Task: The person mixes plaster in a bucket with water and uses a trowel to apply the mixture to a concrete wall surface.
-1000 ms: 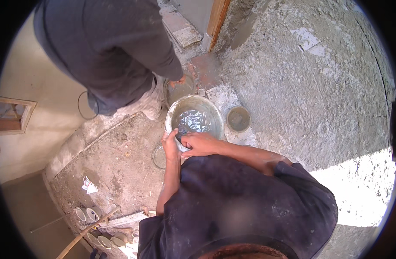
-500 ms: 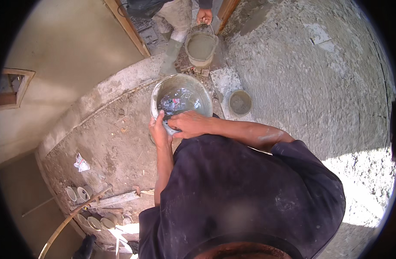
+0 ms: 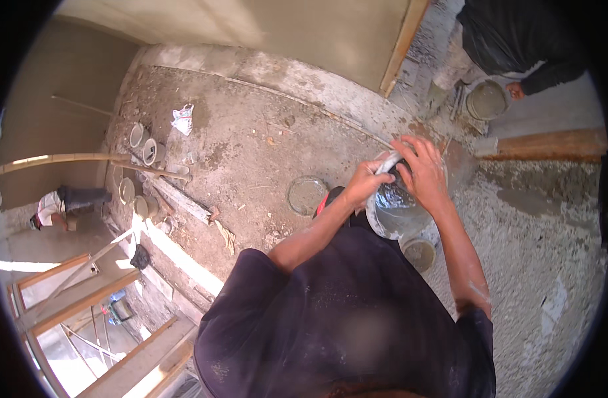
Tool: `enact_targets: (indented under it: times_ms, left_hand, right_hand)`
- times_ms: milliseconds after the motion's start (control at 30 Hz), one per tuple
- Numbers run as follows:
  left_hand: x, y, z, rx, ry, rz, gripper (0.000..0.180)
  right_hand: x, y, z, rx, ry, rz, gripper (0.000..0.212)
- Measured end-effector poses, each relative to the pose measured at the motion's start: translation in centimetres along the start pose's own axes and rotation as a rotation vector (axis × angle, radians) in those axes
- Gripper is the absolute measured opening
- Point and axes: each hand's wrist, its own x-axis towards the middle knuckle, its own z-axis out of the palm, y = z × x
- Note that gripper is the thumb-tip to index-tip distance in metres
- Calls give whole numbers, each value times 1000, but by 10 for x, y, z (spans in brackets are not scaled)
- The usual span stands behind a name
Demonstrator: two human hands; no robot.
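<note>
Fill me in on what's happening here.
The person's left hand and right hand are at the rim of a large bucket with shiny liquid inside. A smaller bucket stands close beside it. At upper right, a co-worker's hand is at another bucket of grey material.

From where I stand, bare dirt floor gives the left hand a broad lane outward, with a round container standing in it near the forearm. The wearer's torso closes the near side of the large tub; a small bucket crowds its flank, and a wooden beam bars passage beyond the right hand.
</note>
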Motion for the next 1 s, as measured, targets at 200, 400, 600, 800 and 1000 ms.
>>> enact_targets:
  times_ms: [200,400,600,800,1000]
  left_hand:
    - [47,3,-14,-163,-10,-29,23]
    - [87,73,-86,-332,-146,52,64]
    - [183,105,-232,-149,126,-85,88]
    - [150,-26,-391,733,951,-325,88]
    - [73,21,-329,806,422,-1042,120]
  right_hand:
    - [74,30,12,148,-186,-157,10]
    - [169,14,37,42,-222,-287,8]
    - [246,3,62,221,-633,-205,6]
    - [277,73,200,611,-790,380,23]
    - [356,88,349,883,-614,945,28]
